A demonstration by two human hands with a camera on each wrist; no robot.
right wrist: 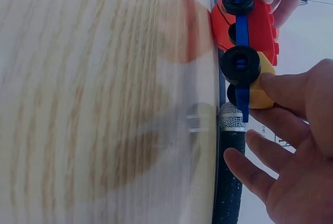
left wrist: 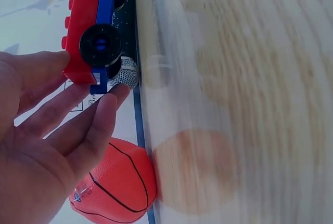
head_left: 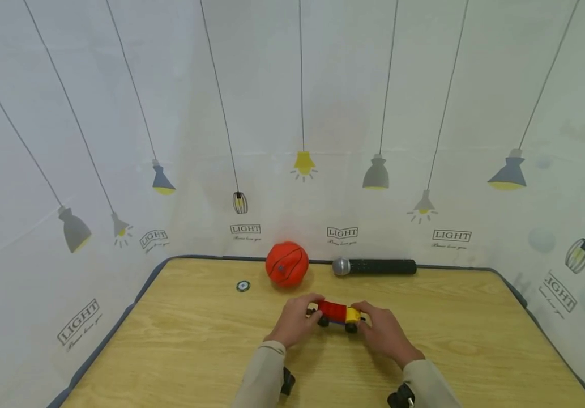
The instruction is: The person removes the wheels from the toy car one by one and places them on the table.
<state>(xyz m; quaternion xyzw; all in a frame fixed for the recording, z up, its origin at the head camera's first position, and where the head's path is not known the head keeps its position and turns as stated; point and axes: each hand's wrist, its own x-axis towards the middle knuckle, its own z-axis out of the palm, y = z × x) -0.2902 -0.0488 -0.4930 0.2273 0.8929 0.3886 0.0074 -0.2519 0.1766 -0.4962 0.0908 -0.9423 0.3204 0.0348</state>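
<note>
A toy brick car with a red block, a yellow block, black wheels and a blue base is held between both hands, raised off the table. My left hand pinches the red end between thumb and fingers; in the left wrist view the red block has studs along its outer side. At the other end, my right hand pinches the yellow block between thumb and forefinger, its other fingers spread below. The blue base faces the table side in the right wrist view.
Behind the hands on the wooden table sit a red ball with black lines and a black microphone with a silver head. A small round chip lies left of the ball. A lamp-printed sheet surrounds the table.
</note>
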